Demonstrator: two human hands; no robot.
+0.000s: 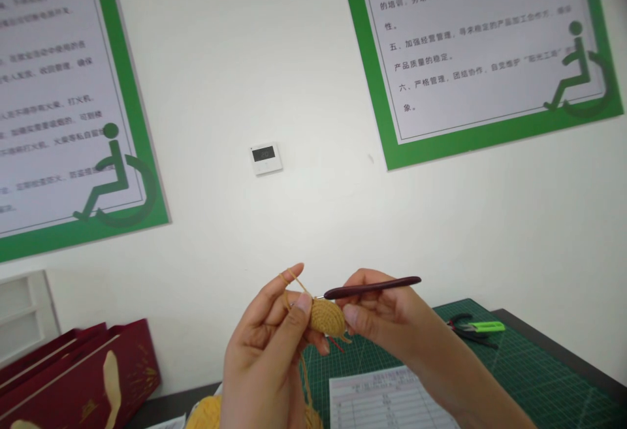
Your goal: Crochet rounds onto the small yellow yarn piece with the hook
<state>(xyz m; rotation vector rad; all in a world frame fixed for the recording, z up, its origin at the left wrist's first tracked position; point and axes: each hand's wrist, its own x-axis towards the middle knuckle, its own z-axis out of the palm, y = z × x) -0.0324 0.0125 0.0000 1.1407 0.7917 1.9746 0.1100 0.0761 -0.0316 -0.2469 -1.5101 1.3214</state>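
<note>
My left hand (pixel 274 337) pinches a small mustard-yellow crochet piece (pixel 327 317) at its left edge. A strand of yarn (pixel 297 279) loops around the raised left index finger and runs down to the piece. My right hand (pixel 377 311) grips a crochet hook (pixel 372 286) with a dark red handle, its metal shaft reaching the top of the piece. The right thumb is close against the piece's right side. The hook's tip is hidden by the left thumb and the crochet. Below my left hand lies a ball of yellow yarn (pixel 204 413), partly covered by the wrist.
A green cutting mat (pixel 529 377) covers the dark table, with a printed sheet (pixel 386 399) on it. Black-handled pliers (pixel 473 332) and a bright green cutter (pixel 490 326) lie at the right. Dark red gift bags (pixel 132 364) stand at the left. Behind is a wall with framed signs and a thermostat (pixel 265 158).
</note>
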